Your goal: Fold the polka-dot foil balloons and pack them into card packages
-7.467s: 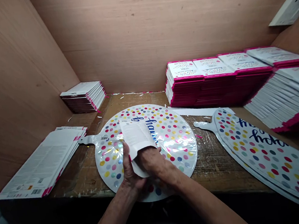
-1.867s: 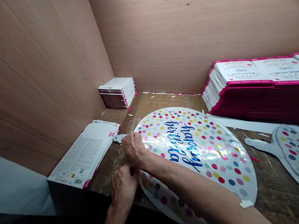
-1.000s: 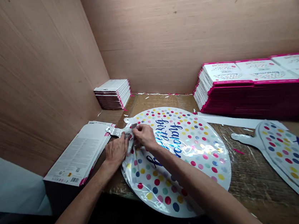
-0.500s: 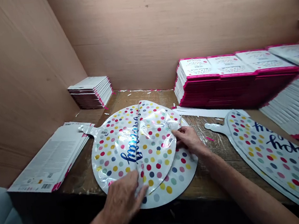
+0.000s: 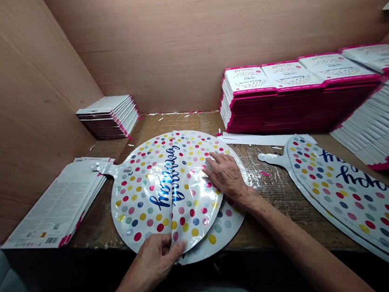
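A flat foil balloon (image 5: 136,190), white with coloured dots and blue lettering, lies in front of me with its tail pointing left. A crease runs through the lettering, and the flap to its right is turned over onto another dotted round (image 5: 221,232) beneath. My left hand (image 5: 158,258) pinches the near edge at the crease, thumb on top; its fingertips are partly hidden. My right hand (image 5: 228,175) rests flat on the right part of the balloon, fingers stretched out. Further right, more dotted foil balloons (image 5: 350,194) lie stacked.
Folded white and pink card packs (image 5: 271,81) stand in rows at the back right. A smaller pile (image 5: 107,118) sits at the back left, and printed cards (image 5: 56,199) lie at the left edge. Wooden panels (image 5: 155,47) enclose the table (image 5: 273,221). White strips (image 5: 260,138) lie behind.
My right hand has let go of the flap's right edge and now lies flat on the balloon. The flap has come down flatter. My left hand has slid slightly nearer along the crease.
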Action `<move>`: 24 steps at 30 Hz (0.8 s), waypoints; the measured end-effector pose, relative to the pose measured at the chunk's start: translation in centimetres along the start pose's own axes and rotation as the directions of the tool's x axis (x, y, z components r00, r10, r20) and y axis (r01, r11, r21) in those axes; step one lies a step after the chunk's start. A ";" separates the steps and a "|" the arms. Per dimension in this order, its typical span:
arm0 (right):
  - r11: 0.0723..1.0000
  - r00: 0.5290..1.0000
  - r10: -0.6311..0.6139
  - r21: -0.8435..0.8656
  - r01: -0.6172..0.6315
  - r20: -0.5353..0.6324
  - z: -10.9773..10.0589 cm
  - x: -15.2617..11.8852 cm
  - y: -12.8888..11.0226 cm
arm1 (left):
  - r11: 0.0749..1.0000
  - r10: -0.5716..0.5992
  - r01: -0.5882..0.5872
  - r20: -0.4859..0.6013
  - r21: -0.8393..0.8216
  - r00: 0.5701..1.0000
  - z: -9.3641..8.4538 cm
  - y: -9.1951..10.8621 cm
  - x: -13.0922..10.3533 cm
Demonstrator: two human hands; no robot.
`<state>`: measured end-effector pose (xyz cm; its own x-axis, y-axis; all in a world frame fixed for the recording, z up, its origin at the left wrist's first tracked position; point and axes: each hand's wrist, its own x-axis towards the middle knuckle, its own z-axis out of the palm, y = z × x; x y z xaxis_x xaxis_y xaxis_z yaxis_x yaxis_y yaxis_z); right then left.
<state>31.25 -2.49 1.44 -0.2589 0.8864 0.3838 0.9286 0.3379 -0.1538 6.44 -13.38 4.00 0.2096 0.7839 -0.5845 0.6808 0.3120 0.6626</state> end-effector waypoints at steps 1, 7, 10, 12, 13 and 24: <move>0.995 0.999 -0.025 0.093 0.030 -0.047 -0.9 -0.6 -0.2 | 0.988 -0.017 0.032 0.099 -0.150 0.995 -0.5 0.0 -0.1; 0.801 0.918 -0.349 0.448 0.398 -0.191 -5.3 -5.8 -4.6 | 0.642 -0.068 0.121 0.101 -0.757 0.993 -3.2 2.2 -2.1; 0.831 0.887 -0.371 0.329 0.449 -0.273 -4.5 -7.2 -5.9 | 0.698 -0.034 0.111 0.122 -0.708 0.992 -3.6 2.5 -3.4; 0.870 0.884 -0.358 0.238 0.433 -0.301 -3.4 -7.6 -5.4 | 0.864 -0.013 0.129 0.234 -0.487 0.972 -4.1 2.1 -3.6; 0.883 0.887 -0.360 0.200 0.424 -0.291 -3.0 -7.7 -4.8 | 0.941 -0.021 0.097 0.230 -0.325 0.973 -4.4 1.9 -3.5; 0.894 0.885 -0.433 0.208 0.397 0.173 -3.6 -8.8 0.4 | 0.488 0.788 -0.664 0.041 0.567 0.614 -6.7 1.8 9.0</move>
<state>34.82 -11.31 1.30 -0.6769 0.6927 0.2488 0.6721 0.7196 -0.1747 4.91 -2.13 3.06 0.6939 0.7056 0.1437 0.5911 -0.6722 0.4459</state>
